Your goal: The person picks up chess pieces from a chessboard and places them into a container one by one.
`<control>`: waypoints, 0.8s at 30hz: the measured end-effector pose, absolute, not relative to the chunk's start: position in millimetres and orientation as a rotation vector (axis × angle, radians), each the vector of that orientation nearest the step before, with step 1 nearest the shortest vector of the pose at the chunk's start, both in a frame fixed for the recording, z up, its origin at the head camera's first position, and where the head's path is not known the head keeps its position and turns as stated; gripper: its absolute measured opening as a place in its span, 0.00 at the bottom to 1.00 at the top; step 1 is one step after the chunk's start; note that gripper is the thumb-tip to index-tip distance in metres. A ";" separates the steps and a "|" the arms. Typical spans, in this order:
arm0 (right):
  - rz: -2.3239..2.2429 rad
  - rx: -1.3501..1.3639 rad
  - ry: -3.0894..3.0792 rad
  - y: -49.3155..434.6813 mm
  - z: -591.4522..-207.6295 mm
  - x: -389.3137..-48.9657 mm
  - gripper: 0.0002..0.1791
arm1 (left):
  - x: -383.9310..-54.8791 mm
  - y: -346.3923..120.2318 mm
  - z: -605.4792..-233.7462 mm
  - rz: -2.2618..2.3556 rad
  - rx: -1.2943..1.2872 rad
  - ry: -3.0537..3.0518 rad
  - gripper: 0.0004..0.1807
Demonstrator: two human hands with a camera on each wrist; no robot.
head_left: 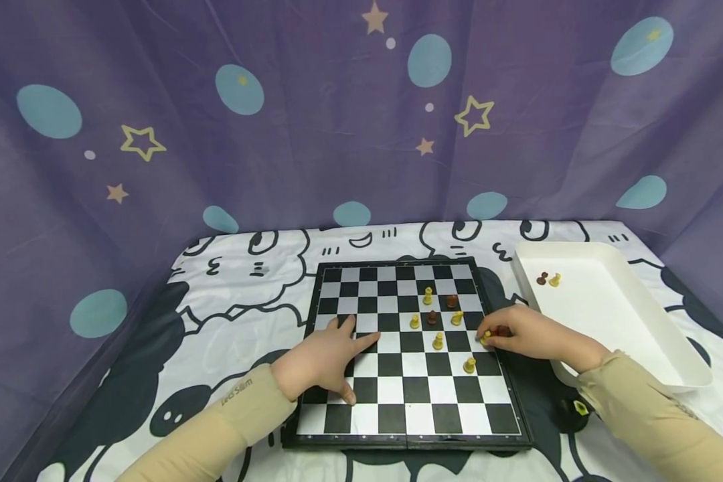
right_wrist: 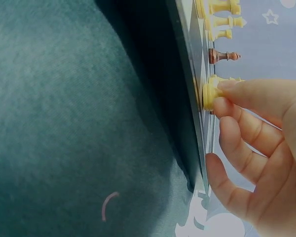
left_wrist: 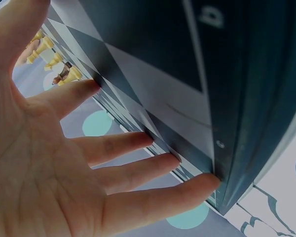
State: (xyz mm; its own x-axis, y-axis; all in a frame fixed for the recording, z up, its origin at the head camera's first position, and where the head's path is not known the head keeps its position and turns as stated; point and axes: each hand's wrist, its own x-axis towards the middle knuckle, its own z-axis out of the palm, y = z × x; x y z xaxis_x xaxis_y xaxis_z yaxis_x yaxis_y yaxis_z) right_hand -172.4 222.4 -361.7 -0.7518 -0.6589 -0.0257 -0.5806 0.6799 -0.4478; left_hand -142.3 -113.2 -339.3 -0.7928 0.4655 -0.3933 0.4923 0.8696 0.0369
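A black-and-white chessboard [head_left: 389, 365] with a dark frame lies in front of me. My left hand [head_left: 331, 355] rests on its left side with the fingers spread; in the left wrist view the fingertips [left_wrist: 212, 181] touch the board. At the right edge my right hand [head_left: 527, 333] pinches a yellow chess piece [right_wrist: 207, 96] between thumb and index finger, its base at the board. A dark brown piece [head_left: 503, 331] shows partly behind those fingers. Several yellow pieces, among them a rook [head_left: 469, 365], stand on the right half, with brown pieces [head_left: 432, 317] between them.
A white tray [head_left: 632, 321] stands right of the board, close to my right forearm. Inside it lie a small brown piece [head_left: 542, 278] and a yellow piece [head_left: 555, 280]. A printed cloth [head_left: 229, 288] covers the table, and a purple curtain [head_left: 313, 134] hangs behind.
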 end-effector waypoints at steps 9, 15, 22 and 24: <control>-0.650 -1.007 2.721 221.2 -360.4 -173.5 0.05 | -142.3 -113.0 -338.3 -0.063 0.689 2.644 0.58; -0.651 -1.010 2.731 220.7 -360.1 -174.1 0.05 | -141.4 -113.0 -337.2 -0.063 0.699 2.647 0.58; -0.645 -1.008 2.753 221.2 -358.9 -173.8 0.05 | -140.9 -112.8 -337.1 -0.081 0.709 2.650 0.58; -0.641 -0.997 2.758 221.1 -358.6 -173.5 0.06 | -141.1 -112.9 -337.6 -0.084 0.708 2.649 0.58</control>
